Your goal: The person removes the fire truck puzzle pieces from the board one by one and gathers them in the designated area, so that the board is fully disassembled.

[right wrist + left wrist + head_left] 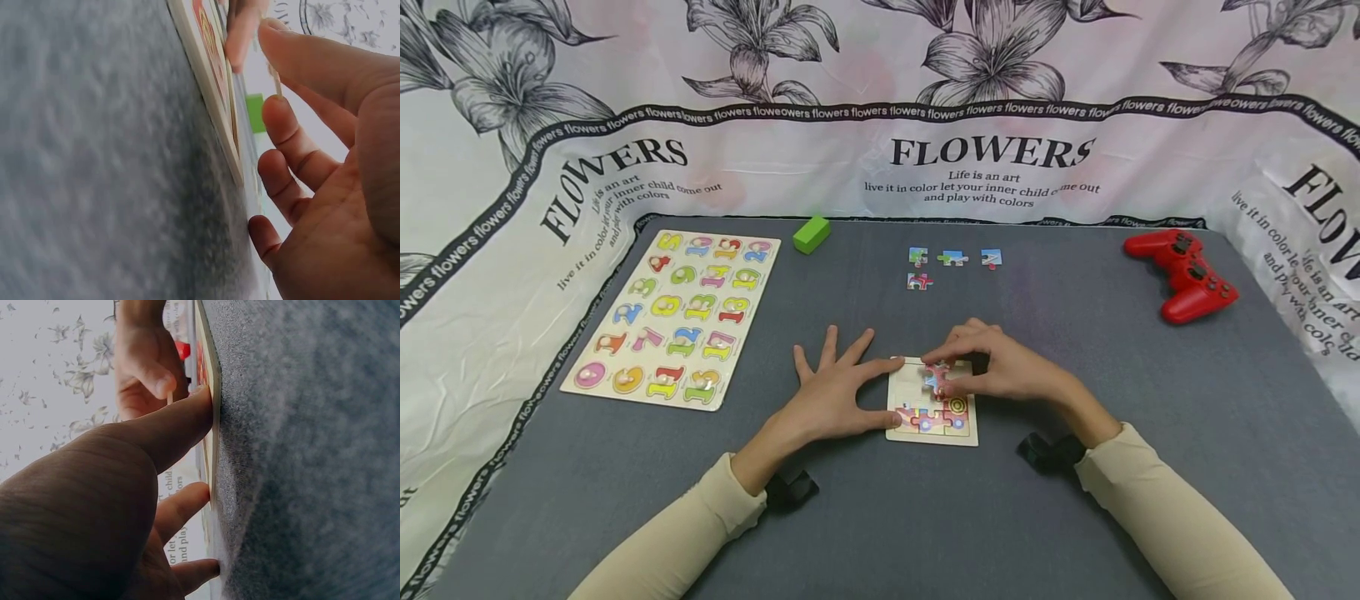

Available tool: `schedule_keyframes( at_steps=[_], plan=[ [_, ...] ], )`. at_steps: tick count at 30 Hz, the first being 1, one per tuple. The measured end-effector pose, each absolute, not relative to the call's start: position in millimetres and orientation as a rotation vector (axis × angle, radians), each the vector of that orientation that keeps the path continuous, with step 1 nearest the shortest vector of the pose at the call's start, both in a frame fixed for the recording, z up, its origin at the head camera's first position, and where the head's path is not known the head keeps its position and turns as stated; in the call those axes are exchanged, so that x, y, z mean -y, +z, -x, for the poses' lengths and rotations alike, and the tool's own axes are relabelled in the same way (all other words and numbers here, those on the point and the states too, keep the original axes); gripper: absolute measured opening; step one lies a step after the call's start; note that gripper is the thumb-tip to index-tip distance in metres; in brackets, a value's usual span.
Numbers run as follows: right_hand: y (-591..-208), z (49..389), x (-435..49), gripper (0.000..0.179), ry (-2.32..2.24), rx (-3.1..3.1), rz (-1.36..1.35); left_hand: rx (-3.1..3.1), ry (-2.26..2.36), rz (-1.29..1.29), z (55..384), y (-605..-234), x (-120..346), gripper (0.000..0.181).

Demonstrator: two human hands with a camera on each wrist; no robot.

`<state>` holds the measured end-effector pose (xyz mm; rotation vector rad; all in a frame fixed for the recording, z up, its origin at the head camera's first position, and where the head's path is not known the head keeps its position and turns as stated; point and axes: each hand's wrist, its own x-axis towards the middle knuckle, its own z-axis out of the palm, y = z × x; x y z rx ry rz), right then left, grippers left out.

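Observation:
A small wooden puzzle board (pixel 912 433) lies on the grey table, its lower row filled with joined pieces (pixel 928 421) in pink and red. Fingers spread, my left hand (pixel 831 396) rests beside it, thumb and index fingertip touching its left side. Above the board's upper part, my right hand (pixel 1000 362) pinches a jigsaw piece (pixel 935 379), blue and red, between thumb and fingers. Seen edge-on in the right wrist view, that jigsaw piece (pixel 275 81) stands off the board (pixel 209 75). Several loose jigsaw pieces (pixel 953 258) lie behind the board.
A number puzzle board (pixel 655 333) with colourful numerals lies at the left. Near the back edge sits a green block (pixel 812 235). At the right is a red game controller (pixel 1183 275). A floral sheet (pixel 820 167) hangs behind the table (pixel 865 517).

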<state>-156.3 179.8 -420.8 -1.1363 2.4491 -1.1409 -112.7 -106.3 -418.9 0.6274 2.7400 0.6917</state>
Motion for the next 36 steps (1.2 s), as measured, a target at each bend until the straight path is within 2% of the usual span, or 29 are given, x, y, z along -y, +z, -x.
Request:
schedule_keyframes(
  at_steps=[13, 22, 28, 36],
  plan=[
    [-420.5, 184.8, -197.5, 0.041, -1.225, -2.547, 0.979, -2.749, 0.702, -0.618, 113.0, -418.3, 109.1, 0.076],
    [-421.9, 217.5, -205.4, 0.040, -1.208, -2.656, 0.866, -2.752, 0.707, -0.611, 112.2, -421.4, 110.1, 0.075],
    [-420.4, 239.8, -206.7, 0.040, -1.105, -2.717, 0.790, -2.756, 0.705, -0.616, 112.0, -422.8, 108.6, 0.075],
    [-417.7, 255.2, -199.7, 0.038, -0.930, -2.783, 0.819, -2.759, 0.737, -0.644, 112.1, -422.9, 107.6, 0.075]
  ],
)
